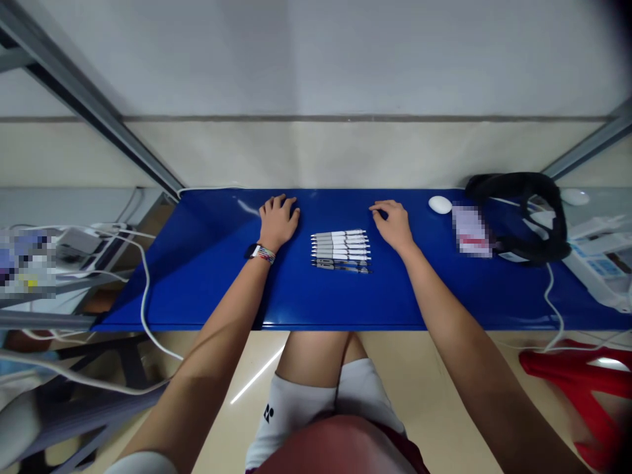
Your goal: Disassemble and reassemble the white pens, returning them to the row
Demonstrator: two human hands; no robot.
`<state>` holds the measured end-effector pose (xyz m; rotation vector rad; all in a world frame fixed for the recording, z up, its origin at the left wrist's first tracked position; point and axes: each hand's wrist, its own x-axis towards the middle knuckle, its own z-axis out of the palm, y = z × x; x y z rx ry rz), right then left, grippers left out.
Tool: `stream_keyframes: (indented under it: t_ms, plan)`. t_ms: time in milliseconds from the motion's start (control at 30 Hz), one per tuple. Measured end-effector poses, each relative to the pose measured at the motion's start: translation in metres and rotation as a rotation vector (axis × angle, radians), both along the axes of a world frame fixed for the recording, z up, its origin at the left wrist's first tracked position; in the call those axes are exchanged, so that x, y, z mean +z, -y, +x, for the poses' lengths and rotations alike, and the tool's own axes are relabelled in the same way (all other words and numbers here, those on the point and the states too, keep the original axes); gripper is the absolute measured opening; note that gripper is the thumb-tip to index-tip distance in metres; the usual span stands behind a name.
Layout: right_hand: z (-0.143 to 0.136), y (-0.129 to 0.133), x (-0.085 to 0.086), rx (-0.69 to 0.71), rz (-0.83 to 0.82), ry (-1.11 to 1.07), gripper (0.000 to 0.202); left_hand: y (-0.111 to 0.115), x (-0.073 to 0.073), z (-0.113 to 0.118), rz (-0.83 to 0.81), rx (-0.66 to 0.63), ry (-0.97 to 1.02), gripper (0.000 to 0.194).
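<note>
- In the head view, I see a row of pens (pixel 340 251) side by side on the blue table (pixel 212 263), between the person's two hands.
- My guess is this is a pause with the pens lined up; no hand touches them.
- To get a pen, a hand would need to slide in and pinch one.
- The left hand (pixel 278 222) lies palm down, fingers a bit spread, with nothing in it.
- The right hand (pixel 394 225) is loosely bent, gripping nothing I can see, near the pens.
</note>
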<state>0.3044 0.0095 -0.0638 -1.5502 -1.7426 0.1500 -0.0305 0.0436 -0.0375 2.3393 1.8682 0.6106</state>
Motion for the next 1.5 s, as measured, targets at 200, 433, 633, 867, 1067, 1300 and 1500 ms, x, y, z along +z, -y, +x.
stream_keyframes:
  t_ms: [200, 433, 633, 867, 1067, 1300, 1500]
  plan:
    - [-0.005, 0.007, 0.0, -0.002, 0.012, -0.009, 0.026, -0.001, -0.003, -0.001, -0.006, -0.002, 0.021, 0.058]
    - [-0.008, 0.016, 0.005, 0.009, -0.05, 0.049, 0.033, 0.01, -0.006, -0.006, 0.012, -0.055, 0.139, 0.055]
    - [-0.019, 0.034, 0.007, 0.031, -0.074, 0.081, 0.043, 0.043, -0.002, -0.013, -0.004, -0.121, 0.139, 0.053]
    - [-0.027, 0.066, 0.011, 0.072, -0.12, 0.077, 0.05, 0.072, 0.0, -0.013, -0.032, -0.111, 0.125, 0.055]
    - [-0.03, 0.083, 0.016, 0.043, -0.115, -0.131, 0.046, 0.087, 0.002, -0.009, -0.03, -0.086, 0.334, 0.046]
    - [-0.054, 0.094, 0.022, -0.008, -0.061, -0.391, 0.048, 0.106, 0.005, 0.022, -0.054, -0.008, 0.926, 0.051]
    - [-0.068, 0.089, 0.018, 0.009, -0.1, -0.527, 0.054, 0.103, -0.001, 0.053, -0.144, -0.028, 1.143, 0.062]
